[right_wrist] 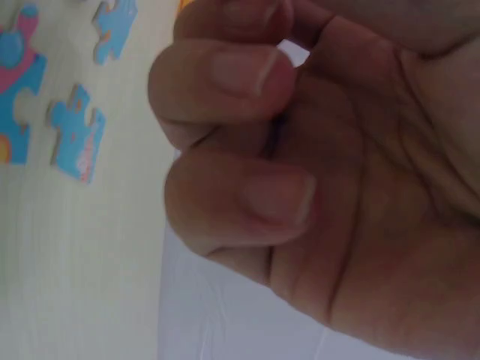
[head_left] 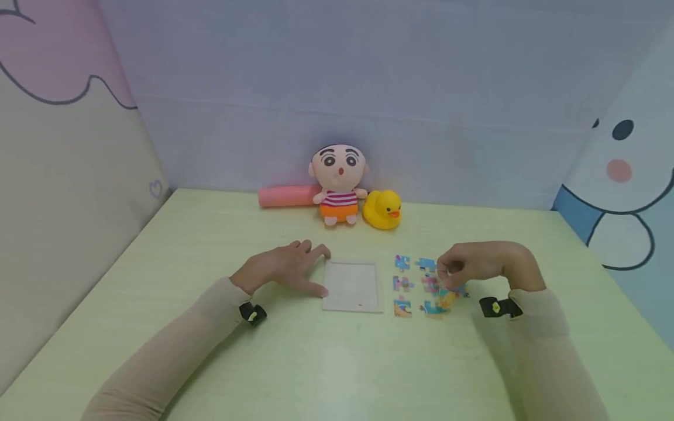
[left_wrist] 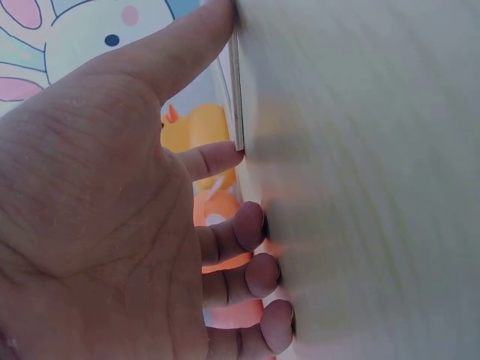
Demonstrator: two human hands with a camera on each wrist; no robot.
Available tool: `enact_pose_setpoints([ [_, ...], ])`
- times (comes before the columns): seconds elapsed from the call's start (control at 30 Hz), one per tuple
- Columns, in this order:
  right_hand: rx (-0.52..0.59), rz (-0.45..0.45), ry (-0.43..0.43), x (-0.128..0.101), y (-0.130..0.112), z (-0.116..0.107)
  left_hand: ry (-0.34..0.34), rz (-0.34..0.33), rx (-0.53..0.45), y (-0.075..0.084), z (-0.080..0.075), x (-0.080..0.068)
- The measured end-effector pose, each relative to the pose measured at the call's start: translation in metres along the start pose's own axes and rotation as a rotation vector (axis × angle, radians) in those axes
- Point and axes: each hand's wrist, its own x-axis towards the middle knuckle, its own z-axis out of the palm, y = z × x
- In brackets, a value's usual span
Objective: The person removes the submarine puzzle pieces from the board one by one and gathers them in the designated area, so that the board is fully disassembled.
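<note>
Here the left hand point(head_left: 284, 270) lies flat on the pale green counter point(head_left: 210, 351), its fingers straight and spread, with the thumb and forefinger touching the left edge of a white puzzle tray point(head_left: 351, 286). The tray is a thin, flat rectangle with a raised rim and a bare, smooth inside; the left wrist view shows its edge as a slim white strip against the fingertips point(left_wrist: 225, 157).

Just right of the tray lie the jigsaw pieces point(head_left: 402, 283), small flat card shapes with knobs and notches, printed mostly in blue with pink and orange patches. They are scattered in two loose columns, apart from one another.

The right hand point(head_left: 476, 263) hovers over the right-hand pieces, its grip narrow, fingers curled in toward the thumb. Whether it pinches a piece, I cannot tell; the right wrist view shows only curled fingers point(right_wrist: 225, 75) and two blue pieces point(right_wrist: 75, 135) on the counter beyond.

At the back of the counter stand a soft plush doll point(head_left: 339, 184) in a striped top, a glossy yellow rubber duck point(head_left: 382, 210) and a pink cylinder point(head_left: 286, 196) lying on its side.
</note>
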Motion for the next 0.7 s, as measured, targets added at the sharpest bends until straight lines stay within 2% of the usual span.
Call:
enact_pose_setpoints([
  [0.2,0.041,0.012,-0.047,-0.002,0.017,0.000,0.002,0.004,0.013,0.001,-0.004,-0.004],
  [0.43,-0.022,0.101,-0.053,-0.008,0.021,0.003,-0.002,0.011,0.009,-0.002,-0.007,0.000],
  [0.7,-0.002,0.083,-0.050,-0.006,0.030,0.004,-0.022,-0.008,0.000,-0.003,-0.010,0.005],
])
